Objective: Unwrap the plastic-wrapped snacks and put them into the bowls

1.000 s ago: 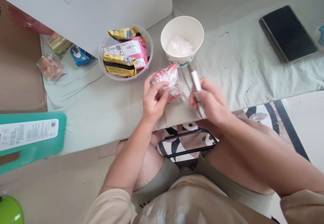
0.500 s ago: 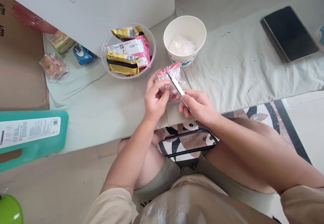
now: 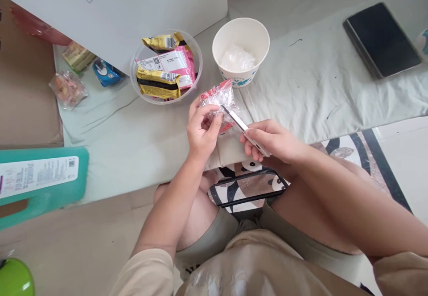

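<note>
1. Red-edged clear plastic packet [image 3: 226,94] could skid under the cutter knife [image 3: 245,129], since its crinkled film looks slick and only the left hand [image 3: 202,133] steadies it
2. A slip of the tip could nick the left thumb or index finger, as both lie right beside it; too hard a push from the right hand [image 3: 272,137], closed round the handle, would be the likely cause
3. Too deep a cut could mark the contents, whose shape the glare on the film hides
4. An outward jerk could bump the paper bowl [image 3: 241,80], standing just beyond on the cloth-covered desk [image 3: 133,135] with crumpled clear film [image 3: 238,59] inside
5. As for position, the packet is pinched in the left hand, ahead and to the left of the right hand, with the tip at its film; whether it has pierced, I cannot tell
6. Farther off, a round plastic tub [image 3: 199,64] stands beyond the left hand
</note>
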`<action>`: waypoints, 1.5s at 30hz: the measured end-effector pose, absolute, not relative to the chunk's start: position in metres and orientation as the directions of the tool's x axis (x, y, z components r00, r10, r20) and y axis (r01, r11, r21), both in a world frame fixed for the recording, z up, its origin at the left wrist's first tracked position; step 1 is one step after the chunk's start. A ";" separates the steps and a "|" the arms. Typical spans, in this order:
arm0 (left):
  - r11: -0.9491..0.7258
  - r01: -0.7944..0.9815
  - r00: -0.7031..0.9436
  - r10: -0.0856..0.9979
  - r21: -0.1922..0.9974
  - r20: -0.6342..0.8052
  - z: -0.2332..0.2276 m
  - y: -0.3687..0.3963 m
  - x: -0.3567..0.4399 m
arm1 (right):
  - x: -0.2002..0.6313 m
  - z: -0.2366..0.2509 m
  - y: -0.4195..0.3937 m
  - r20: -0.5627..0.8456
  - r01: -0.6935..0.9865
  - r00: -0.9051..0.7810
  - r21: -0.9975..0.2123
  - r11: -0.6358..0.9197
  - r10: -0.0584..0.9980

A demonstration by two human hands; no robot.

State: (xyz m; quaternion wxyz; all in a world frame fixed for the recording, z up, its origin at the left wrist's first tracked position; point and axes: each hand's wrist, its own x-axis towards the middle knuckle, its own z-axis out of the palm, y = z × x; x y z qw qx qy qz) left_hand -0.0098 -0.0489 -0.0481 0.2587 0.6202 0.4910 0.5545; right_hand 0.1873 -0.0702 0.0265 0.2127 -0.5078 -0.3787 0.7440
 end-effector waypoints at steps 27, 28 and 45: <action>-0.414 0.562 -0.016 0.860 0.716 0.510 -0.043 -0.060 -0.016 | 0.260 -0.013 -0.042 0.115 0.848 0.069 -0.530 0.002 0.991; -0.405 0.562 -0.017 0.866 0.721 0.499 -0.039 -0.061 -0.018 | 0.263 -0.017 -0.039 0.140 0.857 0.069 -0.515 0.013 0.988; -0.291 0.647 0.019 0.930 0.705 0.367 -0.024 -0.064 -0.035 | 0.203 -0.002 -0.054 0.246 0.494 -0.404 -0.752 0.437 0.881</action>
